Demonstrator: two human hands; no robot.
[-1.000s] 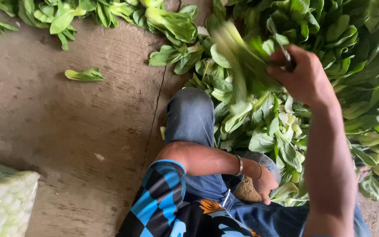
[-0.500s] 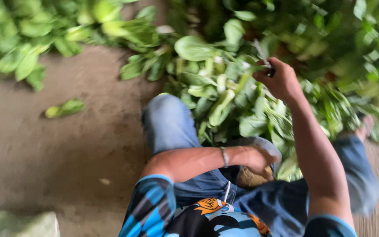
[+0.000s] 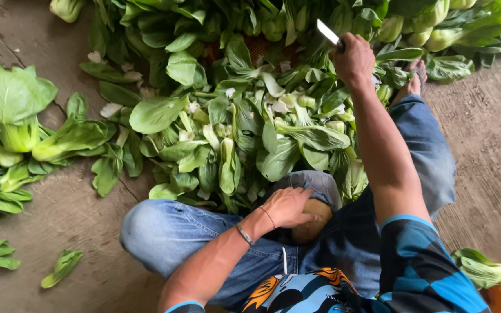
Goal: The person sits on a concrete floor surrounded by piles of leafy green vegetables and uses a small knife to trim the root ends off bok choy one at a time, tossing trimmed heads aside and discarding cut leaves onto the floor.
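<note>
Overhead: right hand (image 3: 354, 58) fisted around knife (image 3: 327, 32), blade angled up-left above heap of leafy greens (image 3: 244, 127) on concrete floor (image 3: 42, 220). Left hand (image 3: 288, 207) loosely curled, holding nothing, fingers resting on bare foot (image 3: 311, 220) tucked against jeans (image 3: 169, 232). Loose leaf (image 3: 62, 268) lies apart, lower left. More greens (image 3: 7, 145) piled at left edge.

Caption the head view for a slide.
Seated among bok choy trimmings on concrete, right hand gripping a knife, left hand resting on the foot.
</note>
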